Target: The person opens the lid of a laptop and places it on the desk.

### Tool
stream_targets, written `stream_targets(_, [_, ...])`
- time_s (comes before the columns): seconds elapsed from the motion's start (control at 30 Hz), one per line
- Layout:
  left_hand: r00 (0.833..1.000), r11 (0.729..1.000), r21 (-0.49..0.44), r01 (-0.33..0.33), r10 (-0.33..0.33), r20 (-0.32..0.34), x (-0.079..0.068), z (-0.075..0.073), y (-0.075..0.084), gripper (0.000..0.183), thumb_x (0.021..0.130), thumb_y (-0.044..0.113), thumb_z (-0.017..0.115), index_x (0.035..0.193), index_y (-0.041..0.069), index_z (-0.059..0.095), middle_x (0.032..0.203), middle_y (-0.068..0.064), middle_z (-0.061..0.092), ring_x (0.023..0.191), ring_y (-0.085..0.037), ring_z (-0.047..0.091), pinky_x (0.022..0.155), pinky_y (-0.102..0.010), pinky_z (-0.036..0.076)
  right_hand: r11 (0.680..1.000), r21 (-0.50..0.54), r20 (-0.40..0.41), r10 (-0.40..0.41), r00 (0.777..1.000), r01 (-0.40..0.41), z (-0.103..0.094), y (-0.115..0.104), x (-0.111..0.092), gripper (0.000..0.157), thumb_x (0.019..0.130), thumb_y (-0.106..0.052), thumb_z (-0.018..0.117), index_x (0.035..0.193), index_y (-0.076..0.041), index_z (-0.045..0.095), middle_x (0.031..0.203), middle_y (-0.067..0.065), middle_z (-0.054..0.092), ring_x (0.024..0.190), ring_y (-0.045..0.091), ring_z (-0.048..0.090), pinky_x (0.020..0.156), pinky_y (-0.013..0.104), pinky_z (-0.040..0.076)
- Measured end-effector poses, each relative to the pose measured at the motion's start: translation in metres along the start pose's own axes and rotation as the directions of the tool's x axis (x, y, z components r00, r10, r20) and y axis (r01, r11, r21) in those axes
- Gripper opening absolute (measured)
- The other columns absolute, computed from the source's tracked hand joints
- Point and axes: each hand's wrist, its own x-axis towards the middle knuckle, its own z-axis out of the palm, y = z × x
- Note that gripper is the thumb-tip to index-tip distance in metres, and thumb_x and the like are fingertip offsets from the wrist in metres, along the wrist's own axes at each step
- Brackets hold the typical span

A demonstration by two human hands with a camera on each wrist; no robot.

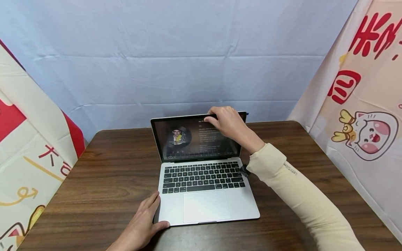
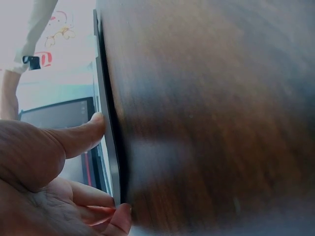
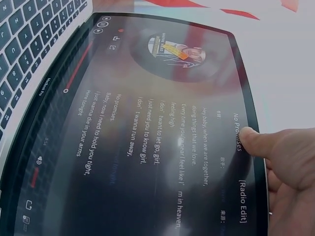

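From my remote station I see a silver laptop [image 1: 204, 177] standing open on the wooden tabletop [image 1: 110, 167]. The right hand [image 1: 227, 120] pinches the upper edge of its screen [image 1: 194, 141], thumb in front, while the left hand [image 1: 141, 219] grips the near left corner. Song lyrics [image 3: 147, 137] and a round picture [image 3: 170, 51] show on the screen.

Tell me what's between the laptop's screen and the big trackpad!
The black keyboard lies between the screen and the trackpad; the head view shows it.
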Motion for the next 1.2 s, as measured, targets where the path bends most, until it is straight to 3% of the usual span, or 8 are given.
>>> stream_targets(0.43, [1.0, 1.0, -0.004, 0.0, 0.0, 0.002, 0.001, 0.001, -0.001, 0.089, 0.079, 0.027, 0.09, 0.145, -0.014, 0.048, 0.157, -0.027, 0.04, 0.143, -0.044, 0.038, 0.111, -0.059, 0.038, 0.999, -0.024, 0.001, 0.036, 0.999, -0.036, 0.003, 0.008, 0.009, 0.03, 0.1, -0.03, 0.07, 0.114, -0.004, 0.074, 0.087, 0.01, 0.072, 0.053, 0.019, 0.049, 0.06, 0.037, 0.04])
stream_targets(0.73, [1.0, 1.0, -0.003, 0.002, -0.002, 0.005, 0.002, 0.001, -0.001, 0.09, 0.078, 0.028, 0.09, 0.146, -0.013, 0.048, 0.157, -0.027, 0.04, 0.143, -0.044, 0.038, 0.111, -0.058, 0.038, 0.998, -0.003, 0.015, 0.056, 0.998, -0.056, 0.006, 0.013, 0.014, 0.03, 0.1, -0.031, 0.07, 0.113, -0.005, 0.075, 0.071, 0.005, 0.062, 0.049, 0.016, 0.042, 0.056, 0.034, 0.035])
stream_targets(1.2, [1.0, 1.0, -0.015, 0.011, -0.011, 0.012, 0.002, 0.001, -0.002, 0.089, 0.079, 0.026, 0.091, 0.146, -0.012, 0.048, 0.157, -0.027, 0.04, 0.142, -0.044, 0.038, 0.111, -0.059, 0.038, 0.998, 0.019, 0.038, 0.057, 0.998, -0.058, 0.01, 0.022, 0.027, 0.027, 0.102, -0.03, 0.068, 0.112, -0.006, 0.077, 0.072, 0.006, 0.065, 0.049, 0.017, 0.041, 0.058, 0.034, 0.035])
